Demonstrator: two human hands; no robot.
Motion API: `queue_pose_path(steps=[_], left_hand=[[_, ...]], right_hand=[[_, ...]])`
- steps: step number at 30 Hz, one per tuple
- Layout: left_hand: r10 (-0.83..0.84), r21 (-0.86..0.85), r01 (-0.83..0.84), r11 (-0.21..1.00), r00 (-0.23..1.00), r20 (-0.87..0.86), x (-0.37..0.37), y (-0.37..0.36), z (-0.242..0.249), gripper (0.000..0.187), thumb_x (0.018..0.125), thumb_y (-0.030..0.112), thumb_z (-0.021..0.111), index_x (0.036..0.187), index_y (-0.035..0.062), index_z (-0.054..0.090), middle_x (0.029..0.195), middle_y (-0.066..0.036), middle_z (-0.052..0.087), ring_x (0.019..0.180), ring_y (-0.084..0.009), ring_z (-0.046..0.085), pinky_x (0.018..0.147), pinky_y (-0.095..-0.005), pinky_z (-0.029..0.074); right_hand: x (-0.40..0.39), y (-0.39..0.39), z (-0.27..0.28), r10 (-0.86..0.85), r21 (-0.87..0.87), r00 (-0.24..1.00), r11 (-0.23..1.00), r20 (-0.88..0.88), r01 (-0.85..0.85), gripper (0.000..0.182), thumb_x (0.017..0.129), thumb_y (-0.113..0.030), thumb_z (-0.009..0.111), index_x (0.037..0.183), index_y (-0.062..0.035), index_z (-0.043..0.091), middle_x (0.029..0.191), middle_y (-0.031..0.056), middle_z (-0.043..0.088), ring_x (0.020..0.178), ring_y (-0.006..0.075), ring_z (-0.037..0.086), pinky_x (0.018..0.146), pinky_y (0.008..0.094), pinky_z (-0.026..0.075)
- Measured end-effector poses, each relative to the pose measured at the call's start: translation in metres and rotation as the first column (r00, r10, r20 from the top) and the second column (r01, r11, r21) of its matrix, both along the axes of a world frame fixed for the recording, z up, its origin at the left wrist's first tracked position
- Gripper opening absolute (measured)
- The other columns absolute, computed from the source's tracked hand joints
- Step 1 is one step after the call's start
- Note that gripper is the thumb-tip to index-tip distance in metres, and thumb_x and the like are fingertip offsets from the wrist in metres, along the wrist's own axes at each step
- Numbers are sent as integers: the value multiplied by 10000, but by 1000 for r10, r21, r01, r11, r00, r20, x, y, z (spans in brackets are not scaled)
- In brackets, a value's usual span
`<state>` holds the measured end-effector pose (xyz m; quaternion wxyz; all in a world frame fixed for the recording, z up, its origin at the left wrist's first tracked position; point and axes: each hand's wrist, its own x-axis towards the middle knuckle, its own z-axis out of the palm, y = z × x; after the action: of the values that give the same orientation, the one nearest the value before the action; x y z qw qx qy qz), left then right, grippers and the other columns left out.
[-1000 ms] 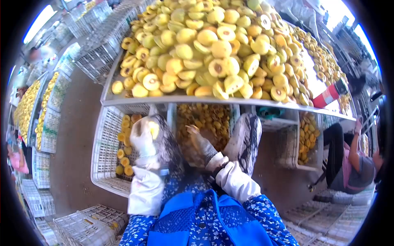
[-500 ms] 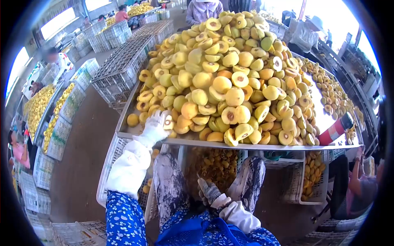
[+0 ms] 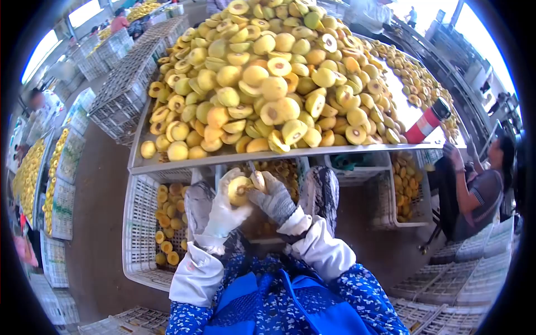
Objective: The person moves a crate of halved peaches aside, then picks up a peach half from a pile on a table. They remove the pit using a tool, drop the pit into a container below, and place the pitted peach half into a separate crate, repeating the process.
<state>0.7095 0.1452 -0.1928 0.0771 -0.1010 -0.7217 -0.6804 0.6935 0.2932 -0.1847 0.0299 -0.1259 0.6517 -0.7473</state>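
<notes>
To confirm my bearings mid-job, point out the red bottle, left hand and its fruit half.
Red bottle (image 3: 422, 126): head view, red body.
Left hand (image 3: 225, 211): head view, white glove.
Fruit half (image 3: 238, 190): head view, visible face.

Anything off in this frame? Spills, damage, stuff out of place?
Only the red bottle, near the table's front edge beside the fruit pile: an odd item on a produce surface. No spill or damage evident.

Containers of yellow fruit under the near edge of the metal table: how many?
3: a white slatted plastic crate at left, a pale-sided bin between the patterned knees, partly hidden, and another white plastic crate at right. More may be hidden.
</notes>
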Motion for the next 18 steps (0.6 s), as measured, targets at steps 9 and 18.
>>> queue_pose_path(steps=[9, 18], left_hand=[[91, 227, -115, 967, 989, 114, 12, 23, -29, 398, 955, 369, 444, 1120, 19, 537, 989, -33, 577, 861, -94, 533, 753, -215, 439], [201, 447, -247, 860, 968, 149, 12, 35, -35, 366, 910, 271, 488, 1126, -23, 514, 1002, -87, 579, 841, -163, 590, 769, -267, 486]], right_hand=[[11, 8, -25, -52, 419, 982, 899, -184, 126, 372, 799, -206, 664, 1116, -73, 521, 858, 173, 635, 759, 333, 629, 655, 368, 498], [30, -3, -22, -2, 85, 999, 996, 48, -2, 197, 784, -131, 657, 935, -24, 589, 817, 131, 634, 707, 193, 594, 645, 315, 478]])
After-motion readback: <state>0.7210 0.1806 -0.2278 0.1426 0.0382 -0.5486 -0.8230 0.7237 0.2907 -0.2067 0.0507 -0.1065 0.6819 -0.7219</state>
